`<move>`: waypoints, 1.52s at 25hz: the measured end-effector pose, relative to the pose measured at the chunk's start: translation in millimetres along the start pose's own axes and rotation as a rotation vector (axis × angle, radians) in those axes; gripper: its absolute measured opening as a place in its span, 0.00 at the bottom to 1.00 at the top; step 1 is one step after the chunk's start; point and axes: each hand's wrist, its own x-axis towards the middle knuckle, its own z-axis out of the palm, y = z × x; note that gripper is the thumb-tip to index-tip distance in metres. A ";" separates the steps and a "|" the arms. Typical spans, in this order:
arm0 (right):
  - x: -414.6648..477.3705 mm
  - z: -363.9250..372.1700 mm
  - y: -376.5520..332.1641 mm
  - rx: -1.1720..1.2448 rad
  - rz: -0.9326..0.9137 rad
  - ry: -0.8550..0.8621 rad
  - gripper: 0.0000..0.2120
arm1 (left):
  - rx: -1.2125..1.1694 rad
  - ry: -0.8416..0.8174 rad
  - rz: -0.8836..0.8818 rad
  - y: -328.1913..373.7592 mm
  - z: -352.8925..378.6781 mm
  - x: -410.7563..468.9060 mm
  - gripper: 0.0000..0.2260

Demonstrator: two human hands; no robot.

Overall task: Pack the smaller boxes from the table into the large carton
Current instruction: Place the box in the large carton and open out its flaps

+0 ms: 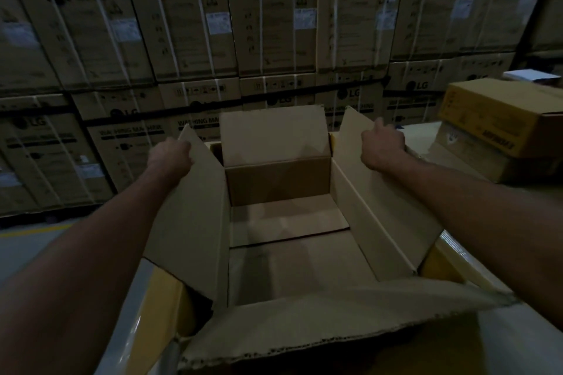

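The large carton (pixel 359 201) stands open right in front of me, with nothing inside and its bare bottom showing. All of its flaps are raised or folded outward. My left hand (pixel 170 155) grips the far end of the left flap. My right hand (pixel 382 146) grips the far end of the right flap. Two smaller yellow-brown boxes (pixel 499 113) are stacked on the table at the right, beyond my right arm.
A white table (pixel 420 137) carries the stacked boxes, with a white item (pixel 530 74) behind them. A wall of strapped washing machine cartons (pixel 268 24) fills the background. Grey floor with a yellow line (pixel 33 231) lies at the left.
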 end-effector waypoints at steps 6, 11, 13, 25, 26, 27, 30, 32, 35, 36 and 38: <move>-18.7 2.3 4.1 -0.181 -0.111 0.057 0.22 | -0.103 -0.121 -0.023 0.4 -2.9 -6.7 0.20; -38.7 -10.5 -22.8 -0.174 -0.361 0.196 0.20 | 0.151 -0.073 0.152 35.8 -21.1 -5.4 0.26; -47.0 -14.9 -32.4 -0.121 -0.375 0.146 0.18 | 0.165 -0.087 0.255 53.2 -33.1 -10.7 0.24; -65.9 -17.9 -3.1 -0.010 0.031 0.005 0.22 | 0.258 -0.161 0.297 59.5 -40.1 -61.3 0.21; -65.2 -16.9 1.9 0.024 0.026 0.014 0.21 | 0.215 -0.165 0.318 66.4 -39.6 -64.5 0.22; -64.1 -16.4 6.6 0.063 0.022 0.020 0.19 | 0.175 -0.172 0.333 74.8 -40.5 -68.7 0.22; -61.6 -20.5 18.4 0.146 0.060 -0.020 0.17 | 0.116 -0.190 0.356 96.3 -40.3 -79.0 0.23; -61.0 -21.9 24.5 0.186 0.101 -0.037 0.17 | 0.103 -0.192 0.363 99.9 -37.9 -81.5 0.22; -61.5 -20.4 30.8 0.224 0.132 -0.053 0.19 | 0.093 -0.228 0.344 96.1 -32.1 -77.3 0.23; -61.6 -20.5 30.9 0.223 0.131 -0.067 0.19 | 0.091 -0.238 0.331 93.4 -29.1 -75.6 0.23; -63.6 -19.1 28.0 0.156 0.115 -0.090 0.20 | 0.080 -0.248 0.304 87.4 -23.0 -73.8 0.23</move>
